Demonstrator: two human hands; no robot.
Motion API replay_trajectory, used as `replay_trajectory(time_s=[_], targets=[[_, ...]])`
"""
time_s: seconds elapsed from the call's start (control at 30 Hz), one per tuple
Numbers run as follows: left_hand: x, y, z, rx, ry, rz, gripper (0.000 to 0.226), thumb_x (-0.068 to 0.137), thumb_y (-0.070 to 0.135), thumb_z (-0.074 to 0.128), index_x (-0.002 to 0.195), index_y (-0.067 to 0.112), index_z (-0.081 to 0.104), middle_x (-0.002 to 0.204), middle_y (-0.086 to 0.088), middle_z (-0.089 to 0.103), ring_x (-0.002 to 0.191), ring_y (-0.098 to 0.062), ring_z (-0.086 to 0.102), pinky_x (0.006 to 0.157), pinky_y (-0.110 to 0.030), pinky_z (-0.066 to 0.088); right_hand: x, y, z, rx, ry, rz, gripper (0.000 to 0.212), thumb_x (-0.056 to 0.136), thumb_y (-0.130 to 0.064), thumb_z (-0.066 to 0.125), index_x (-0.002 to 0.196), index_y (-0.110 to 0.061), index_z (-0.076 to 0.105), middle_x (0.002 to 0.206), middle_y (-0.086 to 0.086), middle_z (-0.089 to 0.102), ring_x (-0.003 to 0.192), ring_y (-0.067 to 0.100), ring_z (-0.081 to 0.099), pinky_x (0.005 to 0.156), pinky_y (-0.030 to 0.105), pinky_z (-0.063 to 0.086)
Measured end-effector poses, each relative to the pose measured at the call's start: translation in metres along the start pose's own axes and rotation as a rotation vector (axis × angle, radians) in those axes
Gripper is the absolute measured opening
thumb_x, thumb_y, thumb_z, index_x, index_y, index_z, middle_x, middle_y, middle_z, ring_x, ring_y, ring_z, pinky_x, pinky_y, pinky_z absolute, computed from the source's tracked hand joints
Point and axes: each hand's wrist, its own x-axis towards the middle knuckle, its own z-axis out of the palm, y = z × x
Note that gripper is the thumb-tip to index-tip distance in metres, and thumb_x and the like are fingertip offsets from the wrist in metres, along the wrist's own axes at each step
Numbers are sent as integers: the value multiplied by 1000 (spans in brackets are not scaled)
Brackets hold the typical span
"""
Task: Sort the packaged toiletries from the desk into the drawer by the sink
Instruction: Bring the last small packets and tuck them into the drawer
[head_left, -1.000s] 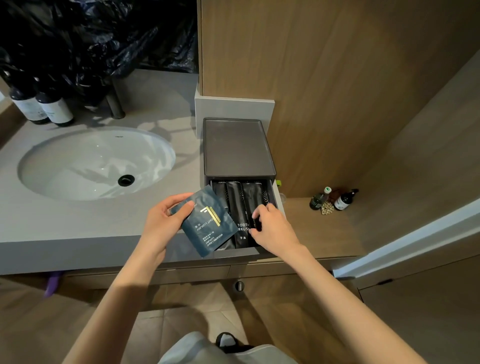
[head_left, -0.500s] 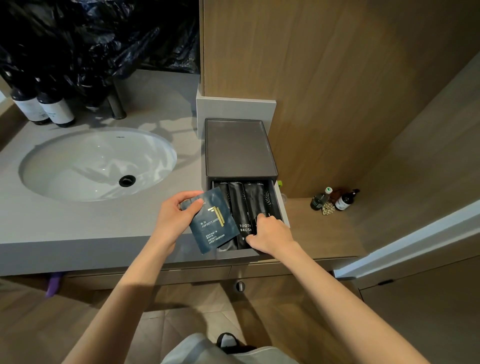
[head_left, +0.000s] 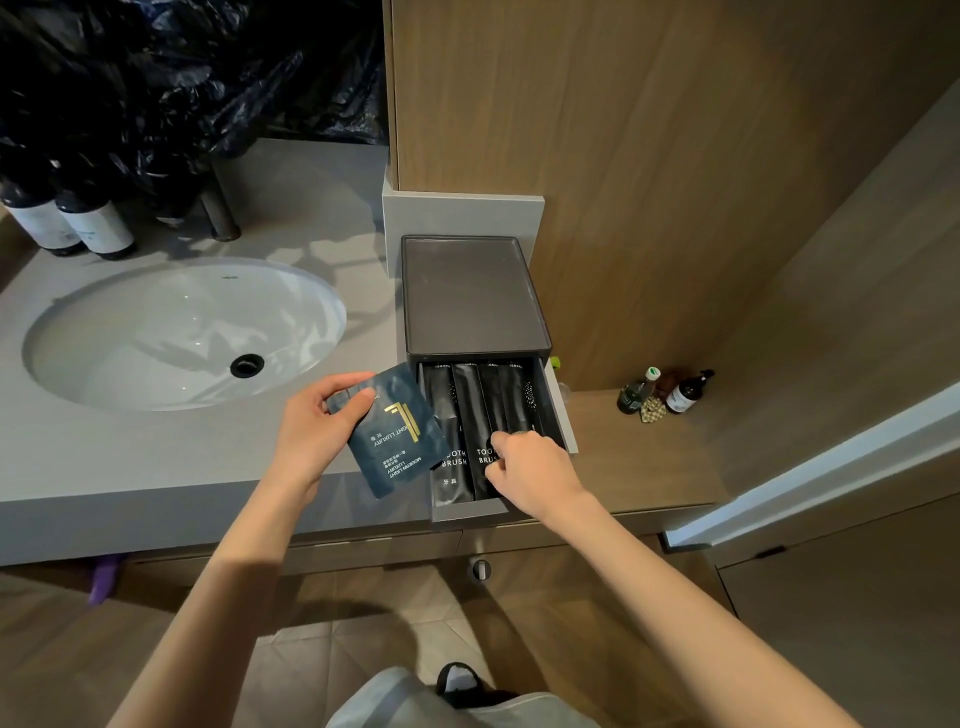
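drawer (head_left: 467, 514): grey rectangular box, pulled open; slim matte black toothbrush packs (head_left: 465, 415) lie side by side inside.
L hand (head_left: 311, 431): thumb + fingers pinch flat glossy navy sachet (head_left: 397, 434) w/ gold print, just left of drawer.
R hand (head_left: 530, 467): fingers curled onto packs; actual grip, can't tell.

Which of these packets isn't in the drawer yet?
The dark blue packet with gold lettering, gripped in the left hand at the drawer's left edge. The others are long black toothbrush packets lying side by side inside it.
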Motion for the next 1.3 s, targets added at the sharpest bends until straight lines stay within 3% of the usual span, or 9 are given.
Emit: replay_trajectory(time_s=[0.2, 0.4, 0.47, 0.57, 0.67, 0.73, 0.87, 1.13, 1.3], targets=[[0, 0, 3, 4, -15, 13, 14, 88, 12, 63, 98, 21, 67, 88, 3, 67, 76, -9, 60, 66, -25, 48, 0, -4, -1, 14, 2, -27, 16, 87, -16, 44, 96, -9, 56, 81, 10, 55, 71, 29, 45, 63, 30, 36], [1, 0, 5, 16, -29, 11, 15, 88, 13, 63, 102, 18, 68, 90, 3, 67, 78, -9, 60, 65, -24, 48, 4, 3, -4, 14, -91, -20, 14, 90, -28, 47, 84, -15, 49, 87, 7, 59, 86, 31, 59, 69, 34, 46], [2, 1, 4, 11, -27, 10, 14, 88, 14, 63, 101, 18, 67, 89, 3, 67, 77, -9, 60, 65, -24, 48, 2, 8, -6, 33, -13, -14, 23, 92, -39, 50, 83, -18, 51, 89, 2, 60, 91, 24, 58, 73, 34, 49], [2, 2, 2, 1, -7, 7, 14, 89, 14, 63, 102, 18, 67, 87, 4, 67, 76, -9, 61, 65, -24, 49, 2, 13, -4, 92, 186, -28, 31, 94, -43, 49, 116, -21, 55, 125, 2, 54, 119, 21, 46, 93, 36, 49], [2, 4, 0, -6, 3, 0, 16, 89, 14, 63, 103, 17, 66, 88, 3, 67, 77, -9, 61, 67, -25, 50, 11, 10, 2, 135, 30, -70, 59, 98, -45, 41, 151, -30, 21, 162, 1, 10, 148, 29, 4, 118, 46, 21], [2, 4, 0, -11, 6, -2, 15, 89, 14, 63, 103, 17, 66, 88, 3, 67, 76, -8, 61, 67, -24, 49, 20, 7, 9, 128, -92, -83, 67, 99, -48, 36, 153, -34, 0, 162, -2, -13, 147, 31, -16, 119, 51, 5], [1, 3, 0, -6, 8, -3, 16, 89, 14, 63, 104, 17, 66, 90, 3, 67, 78, -8, 60, 65, -23, 48, 35, 8, 20, 118, -234, -26, 70, 97, -57, 29, 149, -40, -16, 156, -4, -32, 143, 31, -28, 117, 54, -5], [3, -1, 3, -3, -8, -19, 17, 88, 15, 64, 105, 16, 68, 94, -2, 68, 81, -13, 61, 66, -25, 48, 40, 17, 27, 115, -255, -39, 70, 93, -65, 27, 144, -50, -20, 151, -8, -40, 138, 27, -38, 115, 56, -12], [2, 5, 8, -30, -21, -21, 15, 88, 13, 64, 102, 17, 68, 94, -3, 68, 81, -14, 62, 70, -26, 51, 34, 16, 17, 166, -243, -47, 68, 94, -64, 28, 146, -49, -14, 155, -7, -34, 141, 29, -34, 117, 56, -7]])
